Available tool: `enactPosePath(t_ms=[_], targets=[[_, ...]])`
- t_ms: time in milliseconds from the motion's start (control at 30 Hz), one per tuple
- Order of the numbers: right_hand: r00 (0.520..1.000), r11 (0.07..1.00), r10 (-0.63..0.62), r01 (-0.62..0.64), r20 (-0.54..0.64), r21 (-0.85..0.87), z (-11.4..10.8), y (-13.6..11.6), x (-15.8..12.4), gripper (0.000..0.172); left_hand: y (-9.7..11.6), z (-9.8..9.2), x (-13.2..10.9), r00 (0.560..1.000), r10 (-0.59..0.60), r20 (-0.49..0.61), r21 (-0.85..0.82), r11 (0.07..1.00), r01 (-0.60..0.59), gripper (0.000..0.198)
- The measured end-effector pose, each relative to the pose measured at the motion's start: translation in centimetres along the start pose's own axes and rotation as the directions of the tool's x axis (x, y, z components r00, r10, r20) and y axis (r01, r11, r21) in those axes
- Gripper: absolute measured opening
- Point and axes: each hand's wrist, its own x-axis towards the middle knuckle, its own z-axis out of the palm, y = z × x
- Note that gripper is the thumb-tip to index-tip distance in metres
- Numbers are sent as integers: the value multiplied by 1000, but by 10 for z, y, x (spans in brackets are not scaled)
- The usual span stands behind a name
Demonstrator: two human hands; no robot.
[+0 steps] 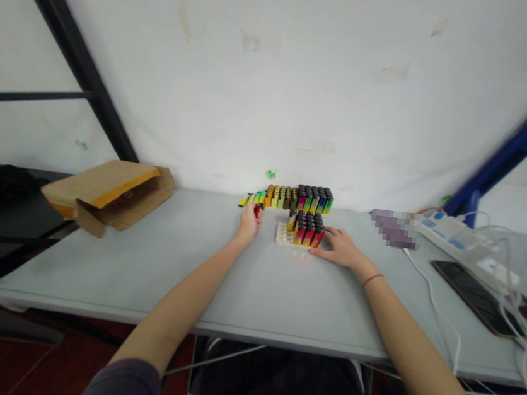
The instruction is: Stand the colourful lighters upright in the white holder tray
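A small red lighter (257,210) sticks up from the closed fingers of my left hand (249,224), which is beside several loose yellow and green lighters (252,198) lying near the wall. My right hand (342,248) grips the right end of a white tray (284,235), thumb along its front edge and fingers behind. Red lighters (310,231) with black tops stand upright in the tray's right part, with a yellowish one (291,221) to their left. The tray's left slots are bare. Behind it stand rows of yellow lighters (281,197) and multicoloured lighters (314,199).
An open brown cardboard packet (111,196) lies at the table's left. On the right are a pixelated purple object (393,229), a white power strip (470,246), a dark phone (475,296) and tangled white cables (429,283). A white wall (265,96) borders the table (281,294).
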Motion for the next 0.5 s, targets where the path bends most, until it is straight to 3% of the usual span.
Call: enactPosePath(t_ms=[133, 500], targets=[[1000, 1000, -9, 9, 0, 11, 0, 1, 0, 85, -3, -2, 3, 998, 62, 11, 20, 998, -63, 58], [1000, 1000, 8, -8, -8, 0, 1, 0, 0, 86, 0, -2, 5, 999, -5, 45, 5, 1000, 5, 56]])
